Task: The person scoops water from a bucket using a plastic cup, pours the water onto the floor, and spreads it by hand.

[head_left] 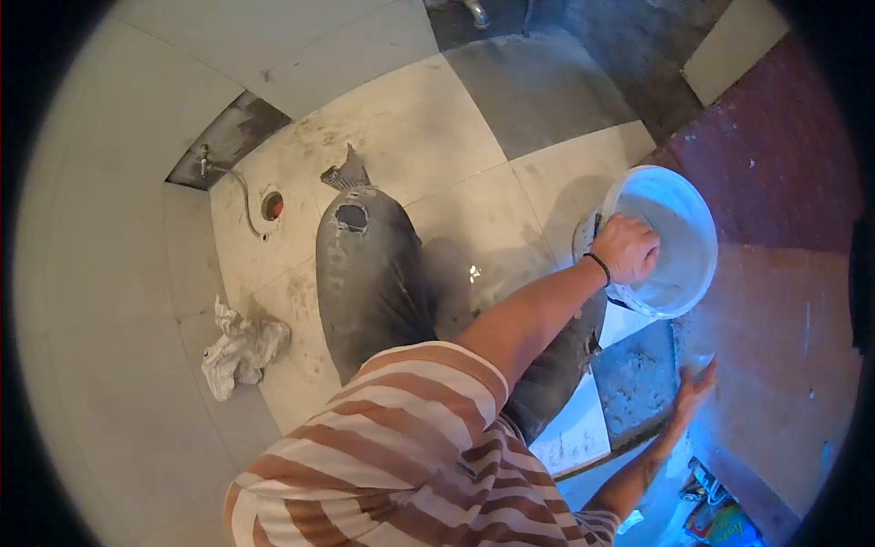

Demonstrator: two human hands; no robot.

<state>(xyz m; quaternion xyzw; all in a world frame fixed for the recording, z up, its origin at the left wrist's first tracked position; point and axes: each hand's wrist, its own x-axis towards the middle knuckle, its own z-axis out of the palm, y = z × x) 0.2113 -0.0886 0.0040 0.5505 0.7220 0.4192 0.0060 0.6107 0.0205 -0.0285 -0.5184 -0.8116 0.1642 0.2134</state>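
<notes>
A white bucket stands at the right, its mouth facing me and its inside coated pale. My left hand, with a dark band at the wrist, is closed over the bucket's near-left rim. Lower down at the right, my right hand reaches beside the reddish-brown panel. Its fingers look spread, with a pale blur at their tips that I cannot make out. Whether it touches the panel is unclear. My knees, in dark torn trousers, rest on the tiles between the bucket and the left wall.
Light floor tiles are smudged, with a dark untiled square at the back. A round drain hole lies near a hose and wall tap. A crumpled white bag is at the left. Colourful packets lie at the lower right.
</notes>
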